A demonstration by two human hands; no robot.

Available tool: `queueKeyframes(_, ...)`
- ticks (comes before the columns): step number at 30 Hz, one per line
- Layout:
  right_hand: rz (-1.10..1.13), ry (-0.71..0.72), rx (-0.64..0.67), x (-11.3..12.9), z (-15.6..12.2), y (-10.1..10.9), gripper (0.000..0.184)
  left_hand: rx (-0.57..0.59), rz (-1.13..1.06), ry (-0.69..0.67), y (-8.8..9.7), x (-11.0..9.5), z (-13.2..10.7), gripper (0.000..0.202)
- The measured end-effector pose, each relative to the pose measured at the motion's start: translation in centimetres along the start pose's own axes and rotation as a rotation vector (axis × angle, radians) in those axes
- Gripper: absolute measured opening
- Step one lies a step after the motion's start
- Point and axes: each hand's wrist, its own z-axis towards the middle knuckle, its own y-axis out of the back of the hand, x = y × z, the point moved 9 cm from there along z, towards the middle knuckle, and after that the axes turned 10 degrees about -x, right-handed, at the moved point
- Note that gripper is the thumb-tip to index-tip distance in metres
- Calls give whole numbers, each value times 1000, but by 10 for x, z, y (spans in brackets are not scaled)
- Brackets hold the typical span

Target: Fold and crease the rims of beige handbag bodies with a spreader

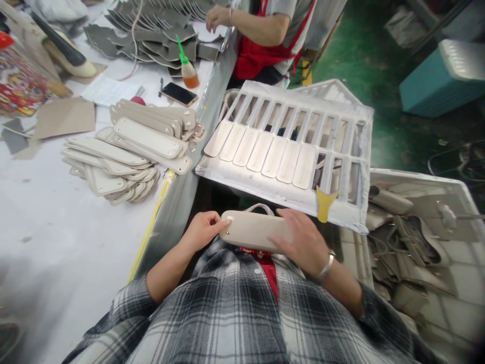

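Plaid shirt [227,313] is filling the near edge of the view. Just beyond it, both hands are holding a beige strip [252,231] level across the lap, in the gap between the surface [56,227] on the left and a crate [401,178] on the right. The left hand [202,230] is pinching the strip's left end, its fingers narrowed on the corner where a small pale tab is showing, seemingly to press or steady that spot. The right hand [303,241] is lying over the right end with its fingers spread and gripping, probably bracing the strip so it is not twisting.

Just beyond the strip, a white slotted rack [273,189] is tilting toward the person. It is carrying a row of similar strips [261,151] side by side, apparently to keep them from touching. A yellow scrap [325,202] is hanging at its near edge.

On the surface to the left, a pile of strips [129,151] is lying fanned within reach, with a phone [178,93] and a glue bottle [188,71] farther off. At the far end, a co-worker's hand [217,17] is resting by a spread of grey pieces [151,35]. The crate is holding jumbled beige parts [413,237].
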Motion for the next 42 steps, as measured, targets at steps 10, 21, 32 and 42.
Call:
queueKeyframes(10, 6, 240, 280, 83, 44, -80, 69, 2, -22, 40, 5, 8, 4, 40)
queueKeyframes(21, -90, 249, 313, 92, 50, -88, 65, 17, -36, 19, 6, 9, 6, 38)
queueKeyframes(32, -86, 244, 263, 91, 46, -89, 67, 39, -58, 11, 3, 11, 5, 36)
queueKeyframes(42, -63, 241, 258, 89, 46, -90, 68, -22, -56, -36, 2, 12, 8, 33)
